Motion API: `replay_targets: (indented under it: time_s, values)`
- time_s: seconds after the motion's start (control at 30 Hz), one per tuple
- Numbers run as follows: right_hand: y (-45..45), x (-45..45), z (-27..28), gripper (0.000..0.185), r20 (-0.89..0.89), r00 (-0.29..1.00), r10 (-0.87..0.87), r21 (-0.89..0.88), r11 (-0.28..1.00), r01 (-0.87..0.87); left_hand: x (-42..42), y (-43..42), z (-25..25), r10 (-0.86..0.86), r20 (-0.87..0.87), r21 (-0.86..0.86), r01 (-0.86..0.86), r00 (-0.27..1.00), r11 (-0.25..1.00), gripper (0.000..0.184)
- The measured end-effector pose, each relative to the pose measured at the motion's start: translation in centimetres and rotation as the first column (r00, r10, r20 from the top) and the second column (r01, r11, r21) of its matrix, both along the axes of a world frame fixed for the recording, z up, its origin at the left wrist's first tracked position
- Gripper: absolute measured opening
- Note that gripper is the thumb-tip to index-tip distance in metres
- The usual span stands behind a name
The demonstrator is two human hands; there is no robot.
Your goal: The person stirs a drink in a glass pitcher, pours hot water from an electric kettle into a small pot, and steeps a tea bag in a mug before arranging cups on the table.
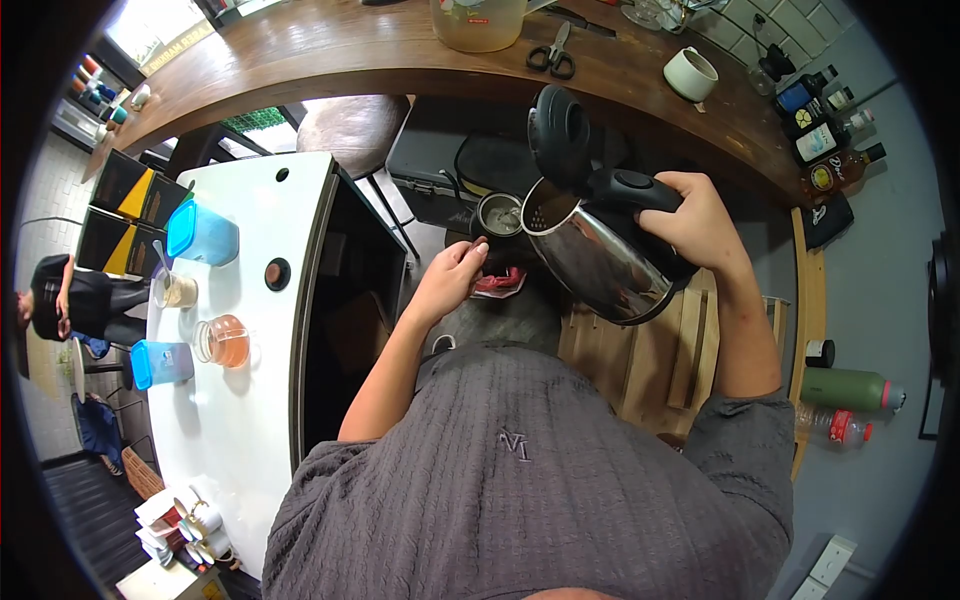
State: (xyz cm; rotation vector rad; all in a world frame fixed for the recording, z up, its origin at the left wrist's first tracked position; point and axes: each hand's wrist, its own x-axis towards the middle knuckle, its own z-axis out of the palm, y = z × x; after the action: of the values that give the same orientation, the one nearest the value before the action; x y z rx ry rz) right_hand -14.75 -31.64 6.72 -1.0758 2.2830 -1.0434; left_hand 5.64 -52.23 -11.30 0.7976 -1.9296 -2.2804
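My right hand (690, 220) is wrapped round the black handle of a shiny steel electric kettle (605, 262). Its black lid (560, 135) stands up, and the spout side tips left toward a small dark gooseneck kettle (500, 214) with an open top. Inside that one, the metal interior shows, with what looks like water at the bottom. A thin curved spout rises on its far left side. My left hand (452, 280) is closed beside the gooseneck kettle, apparently on its handle, which the fingers mostly hide. Whether liquid is flowing between the two, I cannot tell.
On the wooden counter (330, 50) are scissors (553, 55), a plastic jug (478, 25), a white cup (690, 75) and several bottles. A white table (270, 400) at left holds blue containers and a glass jar (222, 342). Another person (85, 300) stands far left.
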Motion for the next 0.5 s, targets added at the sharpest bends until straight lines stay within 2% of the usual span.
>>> replay_targets:
  time_s: [0.5]
  values:
    - [0.27, 0.15, 0.28, 0.018, 0.017, 1.000, -0.026, 0.034, 0.999, 0.026, -0.19, 0.32, -0.46, 0.007, 0.004, -0.022, -0.007, 1.000, 1.000, 0.036]
